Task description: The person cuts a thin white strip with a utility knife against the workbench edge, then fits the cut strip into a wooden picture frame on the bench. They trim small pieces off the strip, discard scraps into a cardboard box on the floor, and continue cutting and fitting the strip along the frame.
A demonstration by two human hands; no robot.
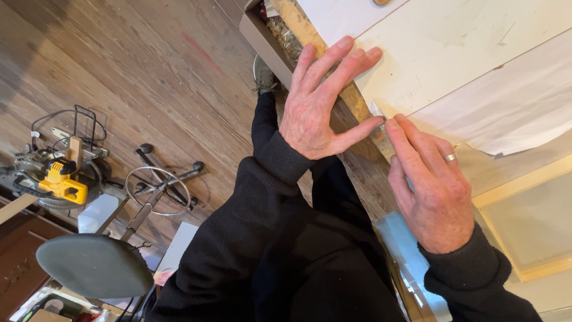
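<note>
Black sleeves lowest in frame, right hand (432,191) fingers pinching white sheet (512,113) corner at tabletop edge (357,104), left hand (319,101) spread flat beside.

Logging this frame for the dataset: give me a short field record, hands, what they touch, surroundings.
left hand: flat, fingers spread on the white board and its rough edge strip
right hand: ring on one finger, fingertips meeting the left thumb at the board edge
held item: something small may be pinched there, too small to tell
white sheet: lies on the board, edge torn
floor: wood planks, with a yellow mitre saw and a grey stool
sleeves: black
</note>
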